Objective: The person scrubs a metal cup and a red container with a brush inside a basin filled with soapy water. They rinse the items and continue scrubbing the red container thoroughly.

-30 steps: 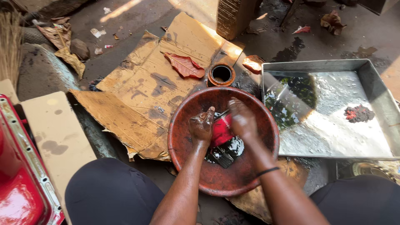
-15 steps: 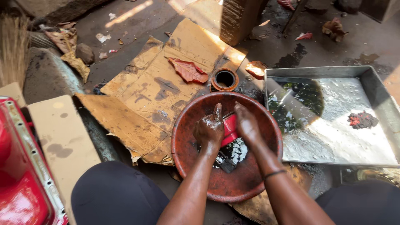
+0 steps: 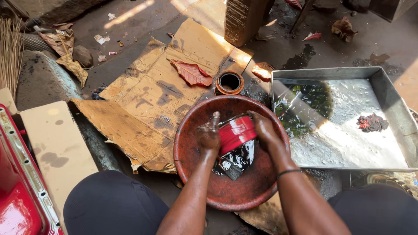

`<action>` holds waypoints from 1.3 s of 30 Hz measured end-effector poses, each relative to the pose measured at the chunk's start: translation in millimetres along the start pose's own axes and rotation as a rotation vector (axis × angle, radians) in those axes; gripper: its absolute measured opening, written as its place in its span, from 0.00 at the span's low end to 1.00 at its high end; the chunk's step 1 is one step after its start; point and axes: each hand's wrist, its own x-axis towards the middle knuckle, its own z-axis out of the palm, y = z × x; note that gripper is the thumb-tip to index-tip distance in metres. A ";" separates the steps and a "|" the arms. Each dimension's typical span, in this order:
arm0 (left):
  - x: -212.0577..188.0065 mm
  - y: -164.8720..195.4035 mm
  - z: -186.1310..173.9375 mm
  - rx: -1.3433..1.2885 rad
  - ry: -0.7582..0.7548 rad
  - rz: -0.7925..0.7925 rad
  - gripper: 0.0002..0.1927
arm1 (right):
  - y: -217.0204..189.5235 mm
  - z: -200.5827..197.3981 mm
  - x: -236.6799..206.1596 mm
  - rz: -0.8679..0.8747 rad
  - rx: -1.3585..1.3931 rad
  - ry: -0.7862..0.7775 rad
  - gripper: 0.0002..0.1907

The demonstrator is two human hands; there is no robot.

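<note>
A round reddish-brown basin [image 3: 196,130] sits on the ground between my knees. Over its middle, both hands grip a red cylindrical can-like part [image 3: 236,131], tilted on its side. My left hand [image 3: 209,135] presses its left end, with one finger sticking up. My right hand [image 3: 264,130] wraps its right end. Under the red part lies a dark, oily patch with a black-and-white object [image 3: 235,162] in the basin's bottom. Both hands look wet and grimy.
A square metal tray [image 3: 392,104] of shiny liquid with a dark clump stands right of the basin. Stained cardboard sheets [image 3: 148,100] with a red leaf lie to the left. A small rusty ring-shaped can [image 3: 229,82] sits behind the basin. A red metal object [image 3: 13,191] is at the far left.
My hands have turned the red part, so more of its red side shows. They have shifted slightly within the basin. The view has moved a little closer.
</note>
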 end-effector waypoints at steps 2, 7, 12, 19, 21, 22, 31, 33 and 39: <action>1.8 4.5 -2.0 0.099 -0.004 0.009 0.32 | 13.2 24.8 -1.8 -0.479 -0.384 0.094 0.24; 1.9 3.6 -11.8 -0.045 -0.051 0.176 0.23 | 2.3 69.1 -27.2 -0.730 -0.943 0.367 0.27; 3.6 -11.7 -5.2 -0.428 -0.166 -0.001 0.23 | -41.2 -1.0 -28.5 0.181 0.097 0.001 0.26; 1.8 -6.6 4.0 -0.006 0.029 0.130 0.21 | -57.4 37.4 -50.4 -0.297 -0.340 0.190 0.25; -0.6 -0.1 6.8 0.021 0.046 -0.016 0.19 | -56.4 67.3 -55.1 -0.797 -0.924 0.342 0.28; -4.0 0.3 3.8 0.003 0.048 0.044 0.18 | -52.1 72.7 -59.5 -0.732 -0.887 0.351 0.26; 1.3 4.6 1.1 -0.236 0.016 0.107 0.19 | -8.3 -14.7 -14.6 0.037 -0.051 -0.009 0.29; 7.0 7.4 -3.9 -0.018 0.229 0.470 0.14 | -12.2 2.9 -15.2 -0.094 0.045 0.020 0.27; 3.4 12.7 -8.8 -0.095 0.036 0.117 0.16 | -50.3 83.2 -88.2 -0.560 -1.023 0.535 0.31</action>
